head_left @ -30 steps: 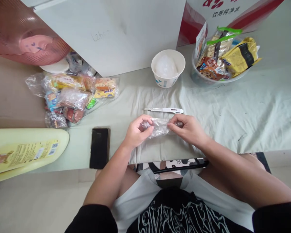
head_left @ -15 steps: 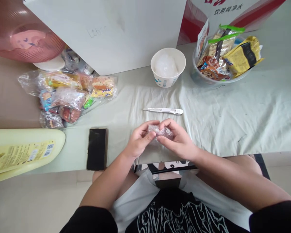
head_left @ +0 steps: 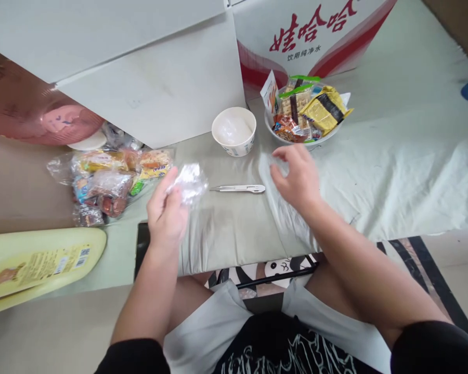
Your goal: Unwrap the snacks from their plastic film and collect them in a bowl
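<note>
Beginning at the near edge of the cloth-covered tabletop (head_left: pixel 390 161), toward its left corner, see the phone (head_left: pixel 142 244), partly hidden by the left forearm. Farther inward, find the left hand (head_left: pixel 167 215) holding the wrapper (head_left: pixel 190 184) in a narrow pinch, seemingly above the tabletop's left half. Judging only from this grip, would call handling of this crumpled clear wrapper the step in hand; for the next move, would advise a light, steady pinch, away from the blade. Can see the wrapper pointing from the fingertips toward the right edge, but cannot tell any long axis, because of crumples and blur. Just beside, note the cutter (head_left: pixel 239 189) lying parallel to the near edge, tip toward the left edge. Next, find the right hand (head_left: pixel 300 174) holding nothing visible, thumb and forefinger apart, before the snack bowl (head_left: pixel 329 136). Toward the far edge, see also the paper bowl (head_left: pixel 236 150).
</note>
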The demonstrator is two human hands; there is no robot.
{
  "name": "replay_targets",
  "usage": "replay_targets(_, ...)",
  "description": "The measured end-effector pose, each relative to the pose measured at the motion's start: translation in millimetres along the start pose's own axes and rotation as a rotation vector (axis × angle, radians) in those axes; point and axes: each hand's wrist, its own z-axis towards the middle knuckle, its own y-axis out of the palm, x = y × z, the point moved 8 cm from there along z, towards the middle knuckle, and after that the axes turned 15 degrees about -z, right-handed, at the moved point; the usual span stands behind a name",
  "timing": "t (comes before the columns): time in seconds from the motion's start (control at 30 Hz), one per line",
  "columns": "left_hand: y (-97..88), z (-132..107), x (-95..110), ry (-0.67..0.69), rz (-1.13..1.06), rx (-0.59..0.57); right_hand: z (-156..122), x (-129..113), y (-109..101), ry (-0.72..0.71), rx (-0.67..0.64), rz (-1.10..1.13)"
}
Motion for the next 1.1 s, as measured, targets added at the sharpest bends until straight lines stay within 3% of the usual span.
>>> replay_targets(0.1,62.0,40.4,2.8,0.300,0.414,-0.139,15.6,31.8,-22.2,0.100,0.090,-0.068)
replay_targets(0.13,82.6,55.6,-4.3,0.329,0.516,-0.167,17.8,38.5,-27.6,0.130,0.096,-0.084)
replay_targets(0.23,135.6,93.9,-40.5,0.217,0.759,-0.324,17.5,51.0,-41.7,0.210,0.102,-0.133)
replay_targets(0.3,158.3,102.0,-59.1,0.143,0.837,-0.454,15.0,55.7,-48.1,0.232,0.106,-0.171)
replay_targets(0.37,170.0,95.7,-72.9,0.066,0.925,-0.611,14.0,59.4,-48.0,0.225,0.083,-0.206)
replay_targets(0.5,169.8,72.4,-78.4,0.047,1.117,-0.852,20.6,65.4,-28.9,0.209,-0.076,-0.212)
replay_targets(0.63,168.1,71.9,-81.8,0.030,1.171,-0.904,28.3,70.7,-21.5,0.241,-0.162,-0.232)
replay_targets(0.73,190.9,78.7,-90.5,0.044,1.056,-0.923,22.1,86.3,-36.8,0.229,-0.133,-0.267)
replay_targets(0.87,259.9,75.0,-105.3,0.134,0.910,-1.005,-6.2,130.7,-84.6,0.190,-0.031,-0.324)
replay_targets(0.97,329.5,60.2,-114.0,0.224,0.834,-1.087,-29.6,168.0,-127.6,0.200,0.030,-0.375)
replay_targets(1.1,431.0,38.2,-123.9,0.409,0.731,-1.226,-43.1,203.9,-161.1,0.213,0.060,-0.493)
